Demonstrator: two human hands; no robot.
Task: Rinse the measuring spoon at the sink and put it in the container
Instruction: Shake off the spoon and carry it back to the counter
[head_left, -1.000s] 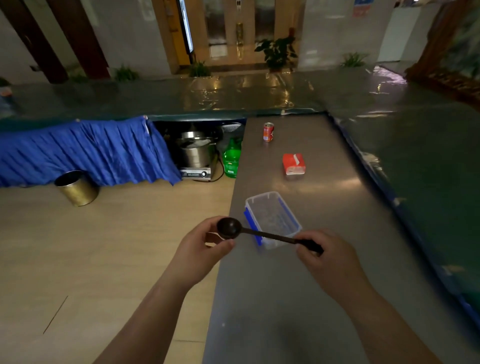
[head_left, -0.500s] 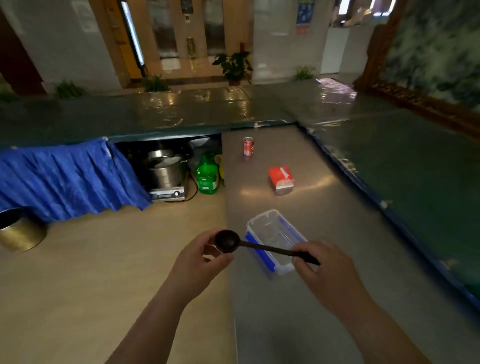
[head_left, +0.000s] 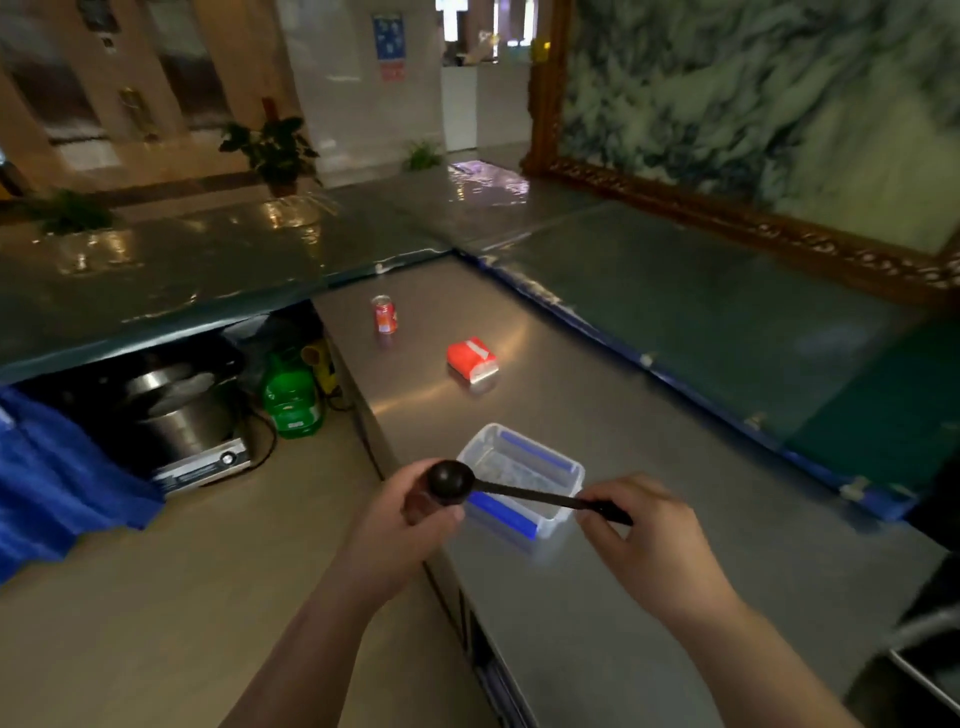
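I hold a dark measuring spoon (head_left: 519, 492) level in front of me with both hands. My right hand (head_left: 649, 540) pinches the handle end. My left hand (head_left: 402, 514) cups the round bowl from below with thumb and fingers. Just behind the spoon, a clear plastic container (head_left: 558, 467) with blue clips stands open on the steel counter (head_left: 597, 597), near its left edge. A sink edge (head_left: 924, 670) shows at the bottom right corner.
A red can (head_left: 384, 314) and a red-and-white packet (head_left: 471, 359) lie farther back on the counter. Left of the counter, at floor level, are a green bottle (head_left: 291, 397), a steel pot on a cooker (head_left: 179, 415) and blue cloth (head_left: 47, 483). A green glass ledge runs along the right.
The view has swung right, so the counter and container have slid left in frame and the sink edge has appeared. Both hands keep the same hold on the spoon.
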